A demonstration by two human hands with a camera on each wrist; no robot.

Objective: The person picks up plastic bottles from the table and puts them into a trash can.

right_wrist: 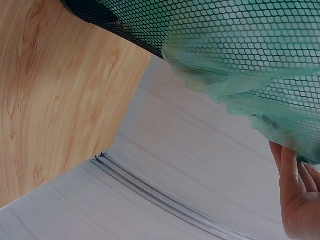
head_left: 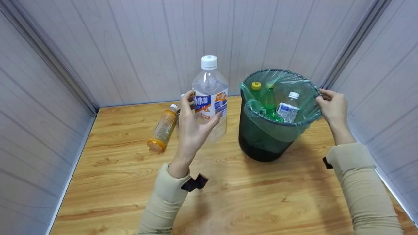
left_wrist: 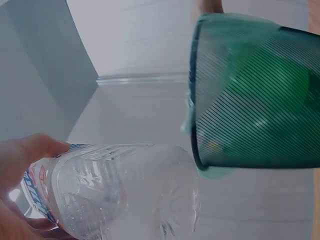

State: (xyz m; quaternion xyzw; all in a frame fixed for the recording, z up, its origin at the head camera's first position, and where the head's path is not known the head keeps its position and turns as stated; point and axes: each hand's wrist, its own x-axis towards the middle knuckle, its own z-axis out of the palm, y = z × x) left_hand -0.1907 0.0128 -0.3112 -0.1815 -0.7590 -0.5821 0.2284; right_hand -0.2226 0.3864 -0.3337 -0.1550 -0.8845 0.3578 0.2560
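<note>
Left hand (head_left: 192, 125), fingers curled around a clear bottle (head_left: 210, 98) held upright beside the bin (head_left: 261, 143); right hand (head_left: 333, 106) pinches its rim. Best lifted clear over the edge, cap first.

The clear bottle (head_left: 209, 98) bore a blue label band with white Chinese characters, of which only "水" could be read; the labels on the other bottles were too small to read

5 bottles (head_left: 209, 98), 1 mesh bin (head_left: 261, 137), 1 green liner (head_left: 281, 130), 2 hands (head_left: 196, 125).
</note>
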